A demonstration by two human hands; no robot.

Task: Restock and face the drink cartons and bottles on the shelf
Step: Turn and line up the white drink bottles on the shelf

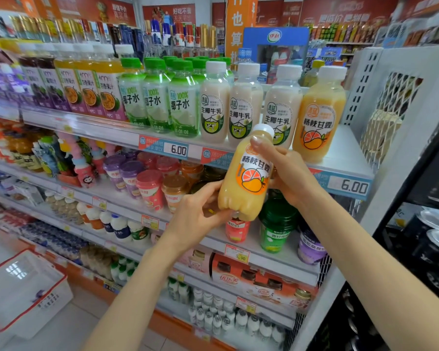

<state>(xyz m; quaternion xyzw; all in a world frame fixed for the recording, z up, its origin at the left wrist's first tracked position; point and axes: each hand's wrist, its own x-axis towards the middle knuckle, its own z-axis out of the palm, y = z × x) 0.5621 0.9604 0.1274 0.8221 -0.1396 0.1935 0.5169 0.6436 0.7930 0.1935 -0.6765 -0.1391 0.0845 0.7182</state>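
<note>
A yellow-orange mango drink bottle (246,173) with a white cap is held tilted in front of the top shelf (340,158). My right hand (287,171) grips its upper body from the right, the thumb near the neck. My left hand (200,211) pinches its base from below left. A matching orange bottle (319,112) stands upright at the shelf's right end, with bare shelf space to its right. To its left stand three white coconut milk bottles (243,105), then green-capped coconut water bottles (183,97) and passion fruit juice bottles (86,84).
Lower shelves carry cup drinks (150,186), small milk bottles (122,226) and a green jar (276,224). A white basket (23,290) with red trim sits on the floor at lower left. A grey perforated end panel (365,84) and a dark cabinet (428,224) stand to the right.
</note>
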